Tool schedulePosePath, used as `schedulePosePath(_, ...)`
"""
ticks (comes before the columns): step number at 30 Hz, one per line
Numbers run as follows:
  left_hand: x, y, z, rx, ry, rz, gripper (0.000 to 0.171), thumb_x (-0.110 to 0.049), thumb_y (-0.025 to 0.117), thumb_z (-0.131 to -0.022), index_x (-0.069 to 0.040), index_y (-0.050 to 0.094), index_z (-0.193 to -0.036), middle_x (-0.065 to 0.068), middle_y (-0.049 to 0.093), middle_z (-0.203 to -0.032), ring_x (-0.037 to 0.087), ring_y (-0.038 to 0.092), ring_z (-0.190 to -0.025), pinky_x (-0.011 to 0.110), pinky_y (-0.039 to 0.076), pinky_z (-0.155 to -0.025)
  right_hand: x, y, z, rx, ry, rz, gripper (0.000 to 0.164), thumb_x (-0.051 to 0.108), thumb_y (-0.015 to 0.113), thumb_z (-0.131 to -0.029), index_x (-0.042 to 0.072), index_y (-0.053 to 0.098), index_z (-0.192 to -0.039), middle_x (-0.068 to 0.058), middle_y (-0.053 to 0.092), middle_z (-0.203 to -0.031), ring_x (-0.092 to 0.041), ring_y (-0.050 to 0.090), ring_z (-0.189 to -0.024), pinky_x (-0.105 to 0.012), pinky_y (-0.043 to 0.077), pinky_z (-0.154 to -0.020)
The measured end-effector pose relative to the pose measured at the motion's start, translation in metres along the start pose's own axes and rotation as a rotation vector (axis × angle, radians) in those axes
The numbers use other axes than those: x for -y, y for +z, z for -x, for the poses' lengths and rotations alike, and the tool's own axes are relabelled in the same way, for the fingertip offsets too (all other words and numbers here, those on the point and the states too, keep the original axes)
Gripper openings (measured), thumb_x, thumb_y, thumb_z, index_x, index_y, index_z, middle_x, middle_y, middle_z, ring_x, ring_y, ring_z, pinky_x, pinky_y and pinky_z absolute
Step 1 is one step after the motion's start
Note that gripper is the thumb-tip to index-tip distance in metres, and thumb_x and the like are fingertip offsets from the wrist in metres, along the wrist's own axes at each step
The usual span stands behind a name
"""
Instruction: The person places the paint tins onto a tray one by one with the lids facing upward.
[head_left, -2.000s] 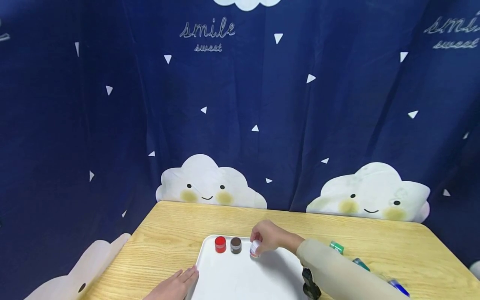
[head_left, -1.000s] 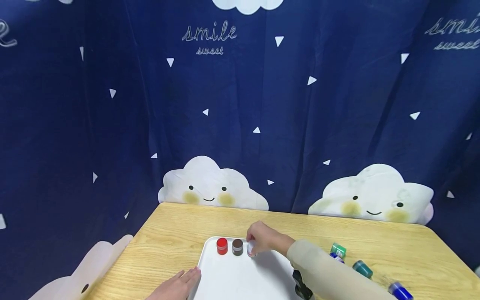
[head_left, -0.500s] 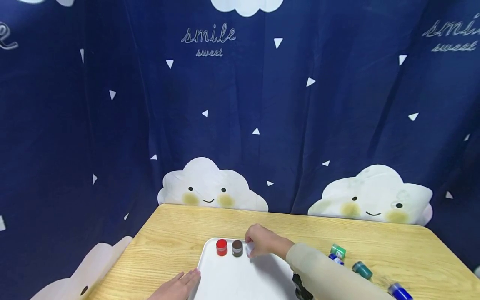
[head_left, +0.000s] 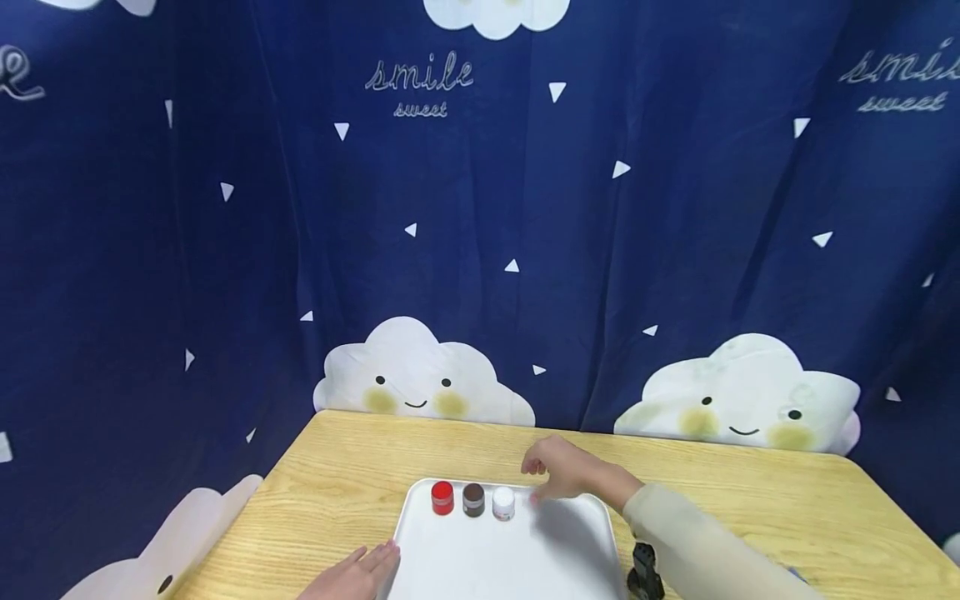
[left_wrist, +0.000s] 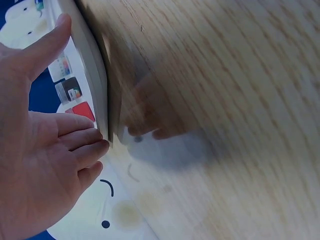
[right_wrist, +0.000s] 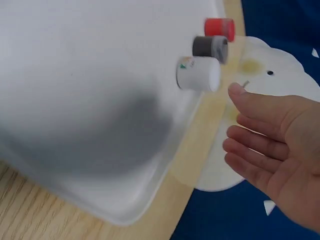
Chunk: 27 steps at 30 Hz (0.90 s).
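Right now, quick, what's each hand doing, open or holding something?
Left hand: open, at the tray.
Right hand: open, holding nothing, near the white jar.

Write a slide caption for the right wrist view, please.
An empty right hand near a white jar, lined up with a dark jar and a red jar on a tray.

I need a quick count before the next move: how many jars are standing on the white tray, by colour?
Red jar: 1
Dark brown jar: 1
White jar: 1
Total on the tray: 3
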<state>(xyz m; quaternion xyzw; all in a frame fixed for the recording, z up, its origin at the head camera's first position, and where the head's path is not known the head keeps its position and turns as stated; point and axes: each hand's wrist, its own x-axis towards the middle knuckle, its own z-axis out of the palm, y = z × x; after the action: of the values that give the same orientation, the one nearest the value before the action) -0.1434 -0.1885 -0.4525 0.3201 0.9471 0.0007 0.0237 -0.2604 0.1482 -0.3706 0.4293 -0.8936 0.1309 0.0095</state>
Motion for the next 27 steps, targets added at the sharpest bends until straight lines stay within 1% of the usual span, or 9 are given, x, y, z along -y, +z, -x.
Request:
schedulePosePath(4, 0.001, 0.002, 0.001, -0.016, 0.017, -0.015, 0.074, -0.057, 0.055, -0.088, 0.007, 0.058, -0.125, 0.02, 0.064, -0.127, 0.022, 0.06, -0.122, 0.037, 0.055, -0.096, -0.006, -0.009, 0.019, 0.007, -0.011, -0.013, 0.026, 0.016, 0.082, -0.072, 0.002, 0.07, -0.09, -0.01, 0.073, -0.087, -0.02, 0.068, -0.077, -0.017, 0.053, -0.065)
schedulePosePath(7, 0.002, 0.003, 0.001, -0.055, 0.059, -0.069, 0.072, -0.056, 0.054, -0.089, 0.007, 0.06, -0.123, 0.019, 0.065, -0.124, 0.021, 0.062, -0.119, 0.036, 0.057, -0.092, -0.01, -0.014, 0.035, 0.015, 0.011, -0.041, 0.024, 0.017, 0.081, -0.075, 0.003, 0.07, -0.091, -0.008, 0.072, -0.088, -0.02, 0.068, -0.078, -0.018, 0.054, -0.066)
schedulePosePath(11, 0.002, 0.002, 0.001, -0.07, 0.07, -0.098, 0.073, -0.057, 0.053, -0.089, 0.007, 0.061, -0.122, 0.019, 0.066, -0.123, 0.021, 0.063, -0.118, 0.035, 0.057, -0.092, -0.014, -0.018, 0.052, 0.008, 0.049, -0.097, 0.024, 0.018, 0.079, -0.077, 0.003, 0.07, -0.093, -0.005, 0.072, -0.089, -0.019, 0.067, -0.079, -0.024, 0.057, -0.067)
schedulePosePath(13, 0.002, 0.001, 0.002, -0.052, 0.054, -0.078, 0.074, -0.058, 0.053, -0.089, 0.007, 0.06, -0.124, 0.02, 0.065, -0.125, 0.021, 0.062, -0.12, 0.036, 0.056, -0.094, -0.016, -0.019, 0.061, 0.002, 0.064, -0.122, 0.024, 0.019, 0.079, -0.077, 0.004, 0.07, -0.094, -0.005, 0.072, -0.09, -0.018, 0.067, -0.08, -0.026, 0.057, -0.068)
schedulePosePath(15, 0.001, 0.001, 0.002, -0.044, 0.041, -0.071, 0.075, -0.059, 0.054, -0.088, 0.007, 0.059, -0.124, 0.02, 0.064, -0.125, 0.022, 0.062, -0.12, 0.037, 0.055, -0.095, -0.017, -0.02, 0.071, -0.01, 0.075, -0.129, 0.023, 0.019, 0.078, -0.078, 0.004, 0.07, -0.094, -0.004, 0.072, -0.09, -0.017, 0.067, -0.079, -0.025, 0.057, -0.067)
schedulePosePath(20, -0.001, -0.001, 0.001, -0.019, -0.002, -0.022, 0.078, -0.06, 0.056, -0.086, 0.006, 0.058, -0.126, 0.02, 0.063, -0.128, 0.023, 0.06, -0.122, 0.038, 0.054, -0.098, -0.024, -0.017, 0.1, -0.062, 0.117, -0.103, 0.021, 0.019, 0.078, -0.078, 0.003, 0.07, -0.091, -0.006, 0.071, -0.084, -0.014, 0.065, -0.073, -0.021, 0.053, -0.061)
schedulePosePath(23, -0.002, -0.002, 0.001, -0.004, -0.029, 0.014, 0.08, -0.062, 0.056, -0.085, 0.006, 0.057, -0.128, 0.02, 0.062, -0.129, 0.024, 0.059, -0.123, 0.039, 0.052, -0.101, -0.03, -0.013, 0.115, -0.088, 0.153, -0.09, 0.022, 0.018, 0.08, -0.076, 0.003, 0.07, -0.087, -0.006, 0.07, -0.081, -0.013, 0.063, -0.07, -0.02, 0.051, -0.058)
schedulePosePath(27, -0.003, -0.003, 0.001, -0.011, -0.032, 0.006, 0.081, -0.062, 0.056, -0.084, 0.006, 0.057, -0.127, 0.02, 0.062, -0.129, 0.025, 0.06, -0.123, 0.038, 0.052, -0.1, -0.04, -0.008, 0.128, -0.107, 0.191, -0.081, 0.024, 0.017, 0.082, -0.072, 0.003, 0.069, -0.085, -0.005, 0.069, -0.078, -0.01, 0.061, -0.067, -0.02, 0.05, -0.057)
